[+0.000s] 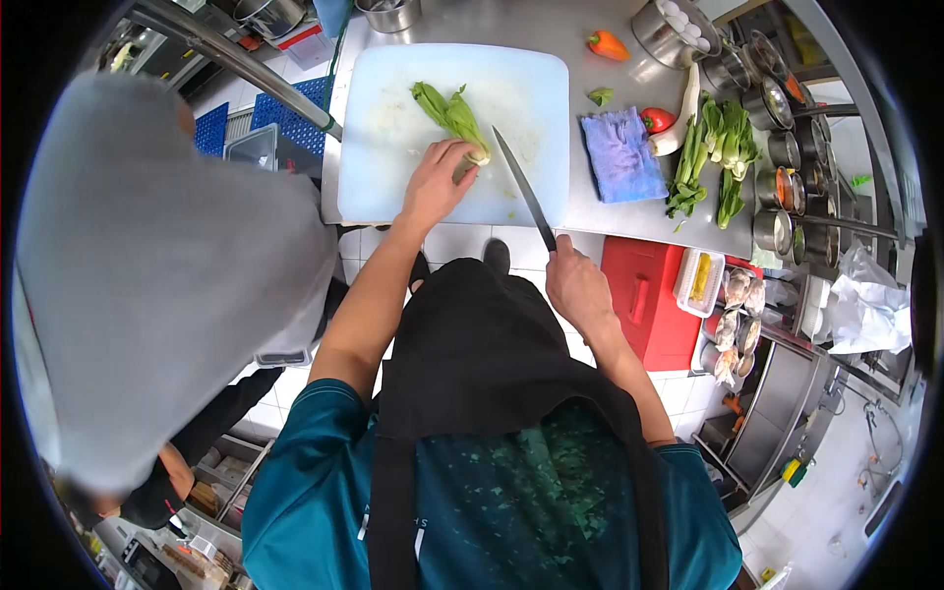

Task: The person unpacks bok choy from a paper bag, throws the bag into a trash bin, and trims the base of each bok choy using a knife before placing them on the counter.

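A bunch of leafy greens, which looks like bok choy (455,116), lies on the white cutting board (383,88), its pale root end toward me. The fingers of my left hand (441,180) are curled over that root end and hold it against the board. In my right hand (578,285) is a kitchen knife (527,189), gripped by its dark handle. Its blade points away from me over the board's right part, to the right of the greens and apart from them. Small green scraps dot the board.
Right of the board are a blue-purple cloth (623,155), a red pepper (657,120), a white radish-like root (678,118) and more leafy greens (728,138). An orange pepper (608,45) and a pot of eggs (678,29) sit farther back. A person in grey (177,265) stands close on my left.
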The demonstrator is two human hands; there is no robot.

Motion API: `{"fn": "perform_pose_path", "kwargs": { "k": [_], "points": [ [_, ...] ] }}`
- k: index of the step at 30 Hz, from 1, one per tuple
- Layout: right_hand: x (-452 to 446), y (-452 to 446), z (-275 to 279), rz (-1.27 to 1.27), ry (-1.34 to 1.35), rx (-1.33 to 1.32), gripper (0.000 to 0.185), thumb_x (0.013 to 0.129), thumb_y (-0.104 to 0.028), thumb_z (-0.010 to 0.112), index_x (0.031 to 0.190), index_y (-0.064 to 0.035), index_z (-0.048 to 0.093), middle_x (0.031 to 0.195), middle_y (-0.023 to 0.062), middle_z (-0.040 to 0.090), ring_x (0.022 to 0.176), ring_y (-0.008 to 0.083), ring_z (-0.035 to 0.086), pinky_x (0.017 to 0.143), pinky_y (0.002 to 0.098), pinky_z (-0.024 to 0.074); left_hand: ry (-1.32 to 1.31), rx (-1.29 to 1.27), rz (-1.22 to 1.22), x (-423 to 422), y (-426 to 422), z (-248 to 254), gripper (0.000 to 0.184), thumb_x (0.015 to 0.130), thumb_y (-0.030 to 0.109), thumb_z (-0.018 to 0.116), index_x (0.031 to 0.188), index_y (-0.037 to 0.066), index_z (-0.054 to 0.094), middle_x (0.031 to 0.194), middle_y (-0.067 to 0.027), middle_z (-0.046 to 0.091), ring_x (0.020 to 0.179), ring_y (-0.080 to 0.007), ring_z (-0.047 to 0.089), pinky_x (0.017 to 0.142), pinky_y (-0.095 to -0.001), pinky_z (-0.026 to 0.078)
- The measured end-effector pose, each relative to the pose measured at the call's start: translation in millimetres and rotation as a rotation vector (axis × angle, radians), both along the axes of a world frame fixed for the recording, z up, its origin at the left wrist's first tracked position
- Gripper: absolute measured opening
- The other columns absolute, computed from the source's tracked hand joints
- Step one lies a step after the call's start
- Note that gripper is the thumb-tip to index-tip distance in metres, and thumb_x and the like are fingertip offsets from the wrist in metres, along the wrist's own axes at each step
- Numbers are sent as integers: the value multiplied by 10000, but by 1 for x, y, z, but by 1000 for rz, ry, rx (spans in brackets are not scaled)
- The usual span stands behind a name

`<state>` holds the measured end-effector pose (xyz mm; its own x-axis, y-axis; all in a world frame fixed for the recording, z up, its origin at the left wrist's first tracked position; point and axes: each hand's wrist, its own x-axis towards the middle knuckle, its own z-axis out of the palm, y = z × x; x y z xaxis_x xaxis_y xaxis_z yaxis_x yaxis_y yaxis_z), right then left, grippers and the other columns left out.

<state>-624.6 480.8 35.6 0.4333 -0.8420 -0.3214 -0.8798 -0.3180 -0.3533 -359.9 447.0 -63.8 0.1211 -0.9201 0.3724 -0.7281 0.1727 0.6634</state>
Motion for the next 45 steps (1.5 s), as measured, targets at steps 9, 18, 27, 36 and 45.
{"fn": "perform_pose_path", "kwargs": {
  "k": [9,18,27,36,45],
  "points": [
    [6,12,15,81,52,-85,186,957,-125,509,1051,36,504,835,244,669,690,441,693,627,515,575,2,-57,8,0,0,-2,296,844,127,757,1126,102,669,1177,-66,645,1098,-301,591,937,-395,510],
    [7,10,29,144,146,-80,204,933,-112,494,1076,33,501,833,234,666,703,444,696,651,516,580,-18,-71,-4,0,-3,-5,299,838,132,760,1120,85,671,1176,-57,643,1091,-296,589,928,-395,514],
    [16,-1,19,201,156,-110,242,890,-75,515,1089,64,515,819,234,676,728,438,708,645,496,590,-20,-74,-6,3,-6,-5,287,827,141,766,1097,80,689,1162,-57,663,1090,-271,597,938,-374,525],
    [20,-32,-8,216,89,16,163,922,-71,495,1014,62,519,740,315,662,723,478,695,666,538,577,1,-67,-1,1,-4,-2,293,815,110,762,1094,88,677,1146,-57,662,1087,-273,595,929,-378,528],
    [-18,-15,33,183,78,36,221,993,-175,522,960,43,510,674,295,625,682,483,659,622,566,538,-64,26,-42,3,3,1,320,829,127,758,1141,112,687,1161,-97,584,1115,-315,542,970,-412,484]
  ]
}}
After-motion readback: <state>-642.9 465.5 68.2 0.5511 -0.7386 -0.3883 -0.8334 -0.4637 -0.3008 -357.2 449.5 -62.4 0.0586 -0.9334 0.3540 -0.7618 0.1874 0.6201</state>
